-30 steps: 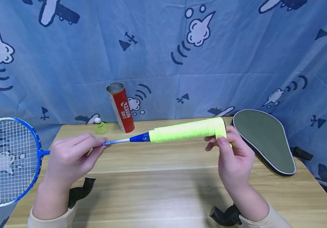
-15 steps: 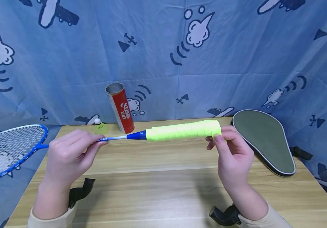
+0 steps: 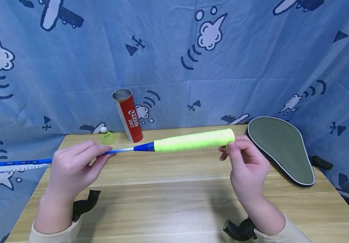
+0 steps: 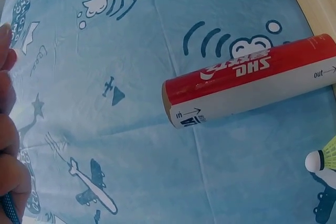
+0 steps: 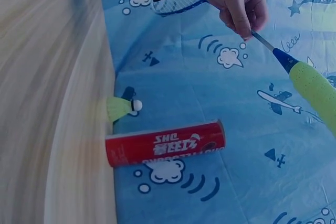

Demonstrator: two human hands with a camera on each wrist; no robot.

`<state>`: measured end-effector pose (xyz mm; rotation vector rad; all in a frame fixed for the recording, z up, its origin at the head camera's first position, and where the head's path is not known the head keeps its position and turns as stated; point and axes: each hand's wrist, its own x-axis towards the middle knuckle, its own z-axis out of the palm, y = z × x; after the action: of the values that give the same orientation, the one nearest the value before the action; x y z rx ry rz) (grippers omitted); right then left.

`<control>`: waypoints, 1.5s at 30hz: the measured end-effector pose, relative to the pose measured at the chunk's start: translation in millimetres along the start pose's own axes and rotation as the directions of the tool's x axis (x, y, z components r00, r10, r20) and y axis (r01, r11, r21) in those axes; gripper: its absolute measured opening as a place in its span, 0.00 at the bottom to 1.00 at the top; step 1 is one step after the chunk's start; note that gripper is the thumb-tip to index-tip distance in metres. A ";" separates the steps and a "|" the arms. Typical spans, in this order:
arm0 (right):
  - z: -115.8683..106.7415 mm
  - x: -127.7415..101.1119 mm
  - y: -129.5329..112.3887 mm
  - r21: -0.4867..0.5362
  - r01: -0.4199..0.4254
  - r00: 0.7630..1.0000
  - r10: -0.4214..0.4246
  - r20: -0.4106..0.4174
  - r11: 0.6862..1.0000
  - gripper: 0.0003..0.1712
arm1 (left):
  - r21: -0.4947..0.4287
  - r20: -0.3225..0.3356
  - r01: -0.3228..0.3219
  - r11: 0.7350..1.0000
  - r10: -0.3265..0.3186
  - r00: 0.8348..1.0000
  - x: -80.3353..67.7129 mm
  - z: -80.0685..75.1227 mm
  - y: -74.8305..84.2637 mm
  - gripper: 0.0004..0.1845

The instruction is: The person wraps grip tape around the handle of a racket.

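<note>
A badminton racket (image 3: 123,150) is held level above the table, its head (image 3: 16,166) edge-on at the far left of the head view. My left hand (image 3: 75,168) pinches its thin shaft between thumb and fingers. Bright yellow-green grip tape (image 3: 194,140) wraps the handle beyond a blue cone (image 3: 144,147). At the handle's butt end, my right hand (image 3: 248,168) pinches the tape's end between thumb and fingers; the fingers partly hide it. The right wrist view shows the left hand (image 5: 239,4) on the shaft and part of the wrapped handle (image 5: 315,90).
On the wooden table (image 3: 162,202), a red and white shuttlecock tube (image 3: 128,116) stands upright at the back. A yellow shuttlecock (image 3: 107,136) sits left of it, cork up. A green paddle case (image 3: 280,152) lies at the right. Patterned blue cloth (image 3: 168,60) hangs behind.
The racket has turned about its long axis, its head going from face-on to edge-on. The loose tape strip at the butt shows less, and the handle has shifted slightly left.
</note>
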<state>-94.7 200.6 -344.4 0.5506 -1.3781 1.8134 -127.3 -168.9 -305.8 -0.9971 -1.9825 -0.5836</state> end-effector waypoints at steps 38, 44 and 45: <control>-1.5 -0.1 0.9 0.059 0.012 0.996 -0.017 0.087 0.998 0.05 | -0.186 0.142 0.070 0.980 -0.044 0.989 -5.4 0.5 -6.4 0.22; -1.6 0.3 1.4 0.078 0.007 0.996 -0.014 0.087 0.997 0.05 | -0.089 0.136 0.073 0.993 -0.061 0.989 -4.0 1.0 -4.4 0.23; -1.6 0.2 1.2 0.084 0.006 0.996 -0.014 0.089 0.996 0.05 | -0.066 0.139 0.075 0.995 -0.065 0.988 -3.7 1.0 -3.8 0.24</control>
<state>-95.6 202.0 -345.5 0.6891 -1.3612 1.8647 -129.6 -172.0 -309.6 -1.0376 -2.1375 -0.6433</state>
